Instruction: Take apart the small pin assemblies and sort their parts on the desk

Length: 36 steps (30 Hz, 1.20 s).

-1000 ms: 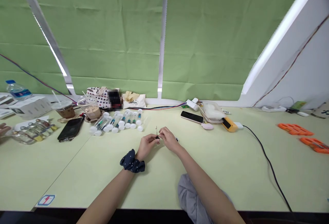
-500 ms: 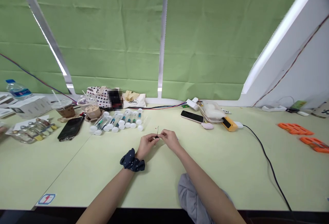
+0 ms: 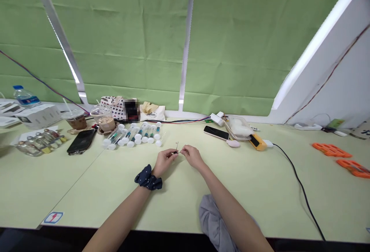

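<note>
Over the middle of the table, my left hand (image 3: 164, 162) pinches a small dark piece (image 3: 175, 152) between thumb and fingers. From it a thin wire (image 3: 177, 146) with a bent tip sticks up. My right hand (image 3: 192, 156) is close beside it on the right, fingertips pressed together. A thin pale bit shows between those fingertips and the dark piece, too small to name. A dark dotted scrunchie (image 3: 148, 178) is around my left wrist. Beyond my left hand lie several clear tubes with white caps (image 3: 138, 138), some with blue or green inside.
To the left are a black phone (image 3: 81, 142), drink cups (image 3: 75, 120) and small glass bottles (image 3: 40, 142). Rightward lie another phone (image 3: 216, 132), a plastic box (image 3: 239, 128), a yellow device (image 3: 258, 142), a black cable (image 3: 297, 178) and orange frames (image 3: 331, 150). Grey cloth (image 3: 214, 221) hangs by my right arm.
My right fingertips have drawn slightly away from the dark piece, showing a small pale bit between the hands. My left hand keeps its pinch. The camera view has shifted a little.
</note>
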Motion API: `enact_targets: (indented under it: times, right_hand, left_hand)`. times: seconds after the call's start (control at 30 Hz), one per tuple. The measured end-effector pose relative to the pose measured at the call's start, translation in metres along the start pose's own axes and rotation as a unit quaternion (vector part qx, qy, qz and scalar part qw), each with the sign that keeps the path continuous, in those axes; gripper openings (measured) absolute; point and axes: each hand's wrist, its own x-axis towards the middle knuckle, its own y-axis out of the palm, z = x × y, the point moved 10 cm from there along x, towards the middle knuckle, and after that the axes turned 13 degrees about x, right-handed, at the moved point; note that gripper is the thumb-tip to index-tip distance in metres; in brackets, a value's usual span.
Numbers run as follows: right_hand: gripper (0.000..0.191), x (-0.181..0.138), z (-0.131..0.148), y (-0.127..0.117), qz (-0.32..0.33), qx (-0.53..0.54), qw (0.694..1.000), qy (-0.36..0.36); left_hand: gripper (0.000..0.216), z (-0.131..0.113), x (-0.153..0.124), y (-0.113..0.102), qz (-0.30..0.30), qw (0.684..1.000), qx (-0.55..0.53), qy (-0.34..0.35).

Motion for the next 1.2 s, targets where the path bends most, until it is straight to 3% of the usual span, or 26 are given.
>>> enact_targets:
  times: [0.2, 0.4, 0.53, 0.67, 0.8, 0.93, 1.03, 1.2]
  right_hand:
    - [0.018, 0.003, -0.017, 0.015, 0.041, 0.042, 0.997, 0.048]
    - [0.019, 0.006, -0.021, 0.018, 0.034, 0.074, 0.995, 0.059]
    - [0.016, 0.005, -0.011, 0.008, -0.004, 0.013, 0.999, 0.04]
    - [0.015, 0.003, -0.008, -0.001, -0.035, -0.06, 0.997, 0.046]
    - [0.009, -0.001, -0.016, 0.013, 0.037, -0.075, 0.993, 0.083]
    - [0.008, -0.007, -0.023, 0.025, 0.102, -0.085, 0.982, 0.133]
    - [0.01, -0.005, -0.021, 0.009, 0.078, -0.093, 0.984, 0.129]
    - [0.011, -0.003, -0.041, -0.054, -0.015, -0.119, 0.976, 0.179]
  left_hand:
    - [0.033, -0.004, 0.001, -0.005, -0.007, 0.999, 0.04, 0.028]
    - [0.034, 0.0, 0.002, -0.004, -0.001, 1.0, 0.014, 0.026]
    - [0.035, 0.002, 0.005, -0.005, -0.008, 1.0, 0.013, 0.016]
    - [0.036, 0.011, 0.01, -0.026, -0.079, 0.996, -0.021, -0.02]
    - [0.038, 0.022, 0.012, -0.043, -0.117, 0.989, -0.075, -0.056]
    - [0.042, 0.027, 0.013, -0.039, -0.1, 0.982, -0.14, -0.076]
    - [0.041, 0.028, 0.013, -0.033, -0.076, 0.979, -0.17, -0.086]
    - [0.038, 0.032, 0.015, -0.031, -0.065, 0.968, -0.221, -0.098]
